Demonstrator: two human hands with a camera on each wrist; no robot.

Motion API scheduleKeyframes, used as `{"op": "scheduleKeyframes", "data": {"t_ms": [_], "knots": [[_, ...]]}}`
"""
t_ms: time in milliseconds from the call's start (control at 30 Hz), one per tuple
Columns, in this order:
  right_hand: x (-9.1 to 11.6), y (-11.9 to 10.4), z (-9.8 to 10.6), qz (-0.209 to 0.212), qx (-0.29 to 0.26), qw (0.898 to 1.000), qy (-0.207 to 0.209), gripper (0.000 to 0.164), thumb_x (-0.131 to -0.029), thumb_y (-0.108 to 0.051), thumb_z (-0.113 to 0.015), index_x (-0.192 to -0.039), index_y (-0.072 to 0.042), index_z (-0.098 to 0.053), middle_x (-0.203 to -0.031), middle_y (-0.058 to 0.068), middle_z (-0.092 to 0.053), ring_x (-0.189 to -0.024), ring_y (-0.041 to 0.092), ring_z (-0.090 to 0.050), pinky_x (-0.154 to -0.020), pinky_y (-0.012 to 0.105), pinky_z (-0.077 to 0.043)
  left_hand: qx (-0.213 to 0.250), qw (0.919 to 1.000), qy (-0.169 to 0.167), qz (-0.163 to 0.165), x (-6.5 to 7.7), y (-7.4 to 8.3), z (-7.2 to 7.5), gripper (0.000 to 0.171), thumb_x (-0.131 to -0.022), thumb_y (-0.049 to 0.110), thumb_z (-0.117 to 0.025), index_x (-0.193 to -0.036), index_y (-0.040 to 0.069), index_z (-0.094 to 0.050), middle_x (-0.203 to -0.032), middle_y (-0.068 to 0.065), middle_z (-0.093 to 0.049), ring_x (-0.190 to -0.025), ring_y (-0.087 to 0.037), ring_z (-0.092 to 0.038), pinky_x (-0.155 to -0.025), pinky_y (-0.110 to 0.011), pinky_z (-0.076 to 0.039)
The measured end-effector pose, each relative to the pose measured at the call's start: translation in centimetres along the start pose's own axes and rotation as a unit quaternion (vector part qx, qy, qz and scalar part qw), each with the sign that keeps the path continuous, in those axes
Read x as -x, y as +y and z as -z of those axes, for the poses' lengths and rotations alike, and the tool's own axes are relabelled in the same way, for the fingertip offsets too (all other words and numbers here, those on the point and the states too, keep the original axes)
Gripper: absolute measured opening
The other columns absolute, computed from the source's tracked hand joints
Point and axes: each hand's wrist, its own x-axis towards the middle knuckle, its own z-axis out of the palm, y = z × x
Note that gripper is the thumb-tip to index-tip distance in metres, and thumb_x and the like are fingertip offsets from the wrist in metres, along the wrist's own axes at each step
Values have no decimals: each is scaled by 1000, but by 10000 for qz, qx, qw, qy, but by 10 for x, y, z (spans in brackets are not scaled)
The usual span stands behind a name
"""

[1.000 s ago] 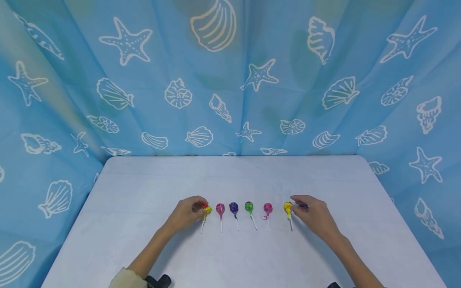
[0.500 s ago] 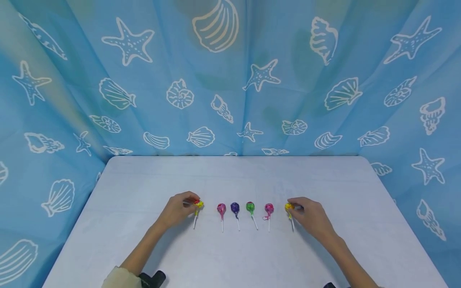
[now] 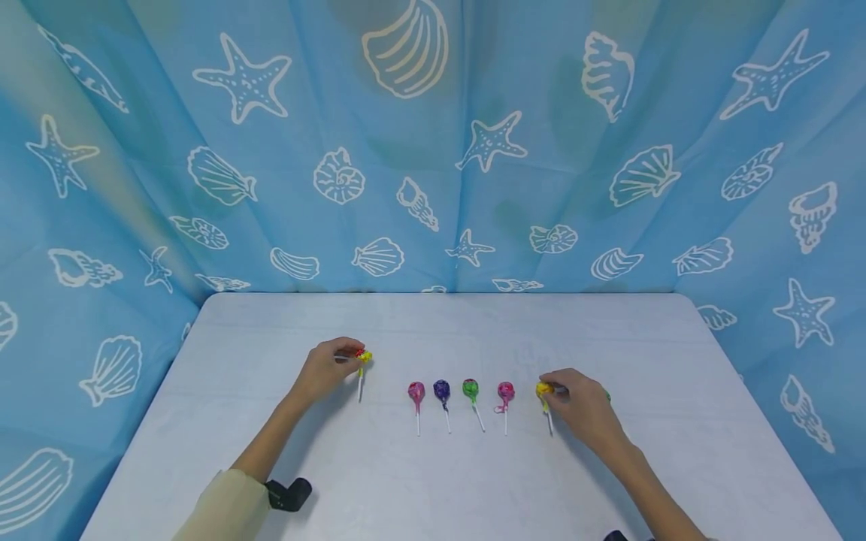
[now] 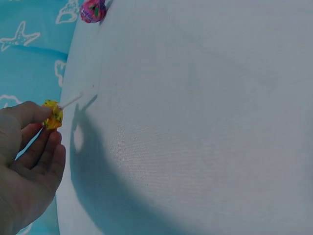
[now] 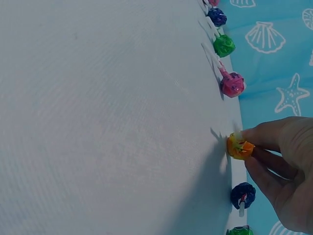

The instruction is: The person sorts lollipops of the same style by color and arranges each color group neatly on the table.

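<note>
In the left grip (image 3: 328,368), pinching a red-and-yellow lollipop (image 3: 365,356), left of frame centre; in the right grip (image 3: 587,406), pinching a yellow lollipop (image 3: 543,388), right of centre. Having a row of four lollipops (image 3: 470,388) between, on the white counter (image 3: 433,481).

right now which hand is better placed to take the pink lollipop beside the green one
Probably the right hand: it is nearer the pink lollipop, but would have to release the yellow lollipop it pinches. The left hand is farther off and holds a red-and-yellow lollipop.
</note>
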Motion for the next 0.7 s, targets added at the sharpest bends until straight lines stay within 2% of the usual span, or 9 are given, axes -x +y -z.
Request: {"op": "scheduleKeyframes", "data": {"t_ms": [200,400,700], "knots": [[2,1,-3,90,47,9999,14,30,-81,1,-78,-111,3,-71,-109,18,-69,-99,33,-67,-85,47,-57,51,9999,72,124,-16,-6,-2,27,-91,4,-70,-117,-1,-68,-111,-14,-69,-105,-32,-64,-93,-45,-53],[2,0,-5,52,110,9999,-54,32,-82,-1,-79,-112,2,-71,-110,18,-70,-96,31,-68,-82,45,-58,33,9997,174,186,-32,-15,-4,27,-92,5,-68,-117,-2,-68,-109,-15,-69,-101,-30,-64,-86,-40,-55],[1,-2,-3,114,43,9999,-37,28,-82,-1,-80,-109,-1,-71,-106,15,-71,-95,30,-68,-84,44,-57,72,9985,365,392,-46,-13,-9,28,-94,8,-67,-120,-2,-67,-114,-17,-68,-105,-31,-62,-91,-42,-53]]}}
